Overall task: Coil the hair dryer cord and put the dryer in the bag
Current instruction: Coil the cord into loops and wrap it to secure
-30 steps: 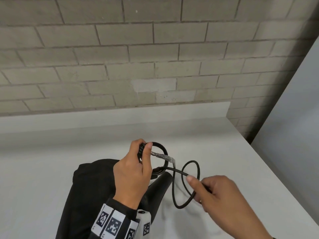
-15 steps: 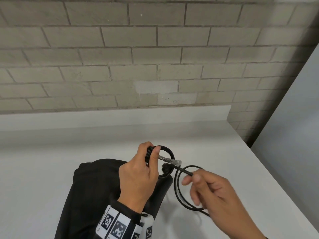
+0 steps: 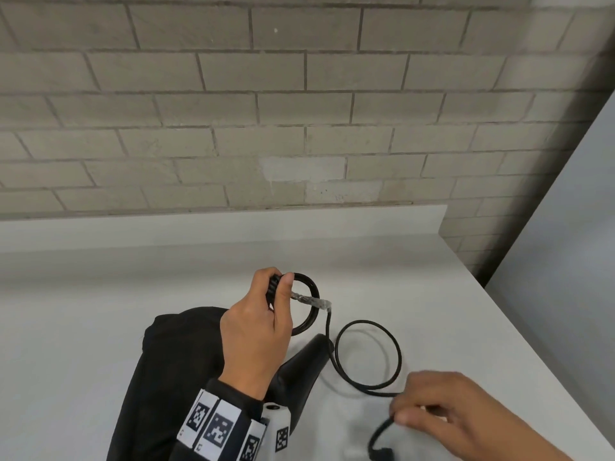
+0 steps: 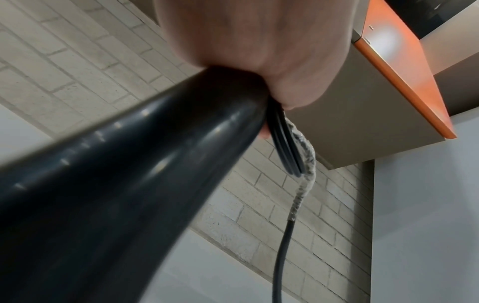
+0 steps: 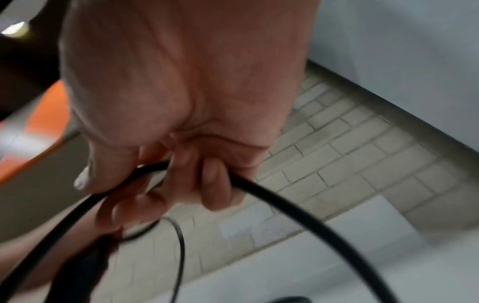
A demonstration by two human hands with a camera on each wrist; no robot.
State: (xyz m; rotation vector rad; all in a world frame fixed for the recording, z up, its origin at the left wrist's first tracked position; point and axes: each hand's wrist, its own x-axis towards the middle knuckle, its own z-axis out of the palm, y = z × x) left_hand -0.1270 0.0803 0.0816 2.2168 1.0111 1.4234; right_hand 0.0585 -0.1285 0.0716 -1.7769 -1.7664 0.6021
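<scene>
My left hand [image 3: 263, 324] grips several coiled loops of the black cord [image 3: 307, 307] above the black hair dryer [image 3: 299, 371], whose handle [image 4: 116, 184] fills the left wrist view. A stretch of cord wrapped in clear tape [image 3: 311, 300] leaves the coil. From there the loose cord [image 3: 382, 331] makes one wide loop on the table down to my right hand [image 3: 432, 410], which pinches it near the table's front right; the right wrist view shows fingers [image 5: 212, 184] curled round the cord [image 5: 298, 207]. The plug end [image 3: 382, 454] hangs below that hand. The black bag [image 3: 173, 361] lies under my left forearm.
A white table [image 3: 133, 294] runs to a brick wall [image 3: 299, 111] at the back. Its right edge drops off beside a grey panel [image 3: 565, 261]. An orange-edged cabinet [image 4: 404, 71] hangs overhead.
My right hand has slid down the cord toward me and to the right, away from the coil, leaving a wider loop on the table. The left hand has kept its grip on the coil.
</scene>
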